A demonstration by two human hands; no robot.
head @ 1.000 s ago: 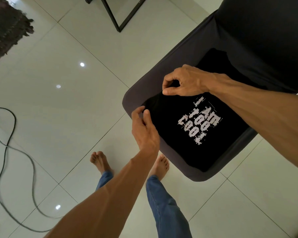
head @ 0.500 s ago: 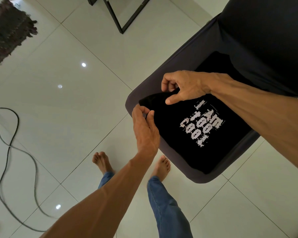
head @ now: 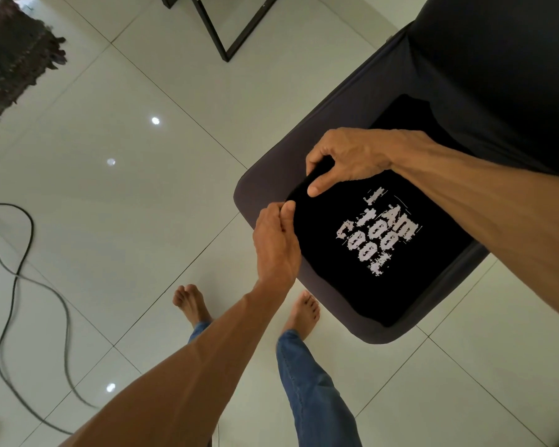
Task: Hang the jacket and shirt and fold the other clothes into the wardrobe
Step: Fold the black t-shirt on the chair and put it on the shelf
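A black T-shirt (head: 362, 279) with white lettering "I AM TOO COOL" lies folded flat on the seat of a dark grey armchair (head: 265, 175). My left hand (head: 276, 240) pinches the shirt's near left corner between thumb and fingers. My right hand (head: 346, 159) grips the same edge a little farther back, thumb on top of the cloth. That corner is lifted slightly off the seat. The chair's dark backrest (head: 497, 75) rises at the upper right.
White glossy floor tiles (head: 142, 221) surround the chair. A grey cable (head: 20, 269) snakes across the floor at left. A dark fringed rug (head: 10, 69) lies at the upper left, and black metal frame legs (head: 226, 43) stand at the top. My bare feet are just in front of the chair.
Both hands have closed on the shirt's left corner, which they only hovered over half a second ago. The edge has been drawn in from the seat's left rim toward the lettering.
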